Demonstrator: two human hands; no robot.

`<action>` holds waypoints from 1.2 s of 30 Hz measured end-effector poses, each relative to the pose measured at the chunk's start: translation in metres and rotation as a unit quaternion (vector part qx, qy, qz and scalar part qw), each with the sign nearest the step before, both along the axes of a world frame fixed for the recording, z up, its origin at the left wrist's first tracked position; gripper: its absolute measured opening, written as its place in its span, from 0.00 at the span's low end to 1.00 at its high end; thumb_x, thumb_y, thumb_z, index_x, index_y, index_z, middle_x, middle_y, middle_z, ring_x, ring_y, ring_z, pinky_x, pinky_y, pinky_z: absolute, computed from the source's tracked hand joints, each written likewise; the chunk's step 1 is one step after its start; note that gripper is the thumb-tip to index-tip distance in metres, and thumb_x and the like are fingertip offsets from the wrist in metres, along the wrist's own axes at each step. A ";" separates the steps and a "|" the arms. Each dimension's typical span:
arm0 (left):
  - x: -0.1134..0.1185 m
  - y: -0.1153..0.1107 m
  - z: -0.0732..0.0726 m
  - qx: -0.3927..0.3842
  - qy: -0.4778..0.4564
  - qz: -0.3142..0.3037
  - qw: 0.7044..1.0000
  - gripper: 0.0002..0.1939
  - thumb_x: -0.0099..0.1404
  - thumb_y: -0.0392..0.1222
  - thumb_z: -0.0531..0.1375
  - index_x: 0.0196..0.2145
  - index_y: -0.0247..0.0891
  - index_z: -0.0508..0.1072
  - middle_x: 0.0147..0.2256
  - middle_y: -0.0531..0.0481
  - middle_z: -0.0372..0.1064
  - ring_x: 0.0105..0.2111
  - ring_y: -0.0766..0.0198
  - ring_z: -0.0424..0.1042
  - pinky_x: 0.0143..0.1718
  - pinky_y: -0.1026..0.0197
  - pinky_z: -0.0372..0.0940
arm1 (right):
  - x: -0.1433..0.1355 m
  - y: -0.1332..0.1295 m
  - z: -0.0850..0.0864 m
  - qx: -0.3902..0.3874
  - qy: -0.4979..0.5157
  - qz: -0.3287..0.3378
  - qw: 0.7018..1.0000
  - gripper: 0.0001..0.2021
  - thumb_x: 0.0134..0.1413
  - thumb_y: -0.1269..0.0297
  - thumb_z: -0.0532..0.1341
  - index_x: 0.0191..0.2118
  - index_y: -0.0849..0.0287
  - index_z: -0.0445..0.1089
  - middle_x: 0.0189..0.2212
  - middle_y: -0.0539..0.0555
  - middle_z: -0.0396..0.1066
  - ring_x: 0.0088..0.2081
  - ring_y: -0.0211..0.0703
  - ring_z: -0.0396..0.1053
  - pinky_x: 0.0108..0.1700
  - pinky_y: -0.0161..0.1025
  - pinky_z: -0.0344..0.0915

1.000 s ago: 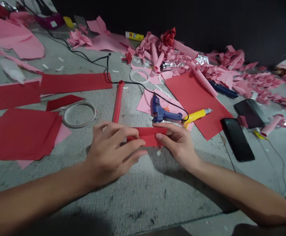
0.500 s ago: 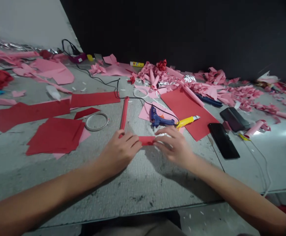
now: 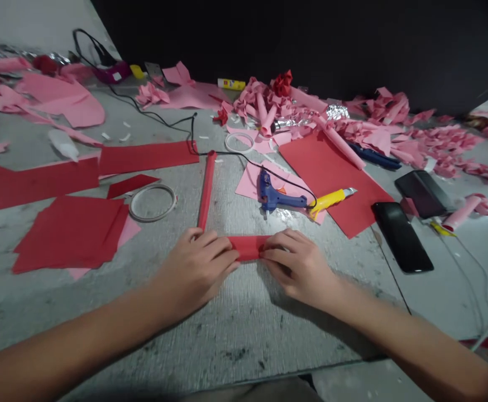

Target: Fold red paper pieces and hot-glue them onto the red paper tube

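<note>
Between my two hands a folded strip of red paper (image 3: 249, 247) lies crosswise near the table's front. My left hand (image 3: 204, 259) has its fingers closed on the strip's left end. At the other end, the curled fingers of my right hand (image 3: 294, 262) grip the strip too. Both ends are hidden under the fingers. A long, narrow red paper stick (image 3: 207, 190) runs away from me, its near end by my left hand's knuckles. Beyond my right hand are a blue glue gun (image 3: 280, 196) and a yellow utility knife (image 3: 331, 202) with its blade out.
At left lie a stack of red paper squares (image 3: 70, 234), a tape roll (image 3: 152, 203) and red strips (image 3: 149, 159). A red sheet (image 3: 331, 178) and a phone (image 3: 402, 237) lie at right. Crumpled pink paper (image 3: 264, 106) lines the back. A black cord (image 3: 156, 117) crosses the table.
My right hand has settled lower, its fingers now closed on the strip's right end. More of the strip shows, slightly wider. The whole view has shifted a little closer.
</note>
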State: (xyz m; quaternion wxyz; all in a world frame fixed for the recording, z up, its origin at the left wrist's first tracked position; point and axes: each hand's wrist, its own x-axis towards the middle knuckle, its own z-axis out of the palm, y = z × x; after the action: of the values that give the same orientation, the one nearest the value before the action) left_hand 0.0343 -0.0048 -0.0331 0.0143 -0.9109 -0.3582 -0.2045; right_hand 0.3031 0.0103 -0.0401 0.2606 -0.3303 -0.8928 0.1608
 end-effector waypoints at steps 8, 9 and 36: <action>0.001 0.006 -0.002 -0.066 -0.058 0.003 0.996 0.11 0.78 0.33 0.55 0.41 0.37 0.78 0.37 0.49 0.77 0.38 0.57 0.69 0.43 0.49 0.51 | -0.004 -0.002 0.010 -0.076 0.025 -0.031 0.996 0.07 0.71 0.71 0.63 0.43 0.60 0.80 0.43 0.56 0.78 0.44 0.48 0.72 0.47 0.49 0.70; 0.003 0.008 -0.002 -0.073 -0.062 0.004 0.995 0.12 0.78 0.34 0.55 0.40 0.37 0.78 0.37 0.49 0.77 0.37 0.57 0.68 0.42 0.49 0.51 | -0.004 -0.002 0.011 -0.086 0.030 -0.034 0.995 0.07 0.70 0.71 0.63 0.42 0.59 0.80 0.43 0.56 0.78 0.44 0.48 0.72 0.46 0.48 0.70; -0.003 -0.027 -0.009 -0.003 0.071 -0.118 0.990 0.26 0.73 0.33 0.52 0.62 0.12 0.69 0.65 0.19 0.66 0.67 0.28 0.66 0.74 0.36 0.51 | 0.006 0.002 0.013 -0.016 -0.052 0.012 0.998 0.15 0.70 0.80 0.58 0.55 0.64 0.77 0.48 0.59 0.81 0.48 0.50 0.75 0.50 0.50 0.74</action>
State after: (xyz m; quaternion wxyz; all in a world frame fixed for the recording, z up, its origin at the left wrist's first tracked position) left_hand 0.0318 -0.0319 -0.0416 0.0126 -0.9591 -0.2465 -0.1386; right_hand 0.3092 0.0121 -0.0272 0.2063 -0.3321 -0.9063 0.1607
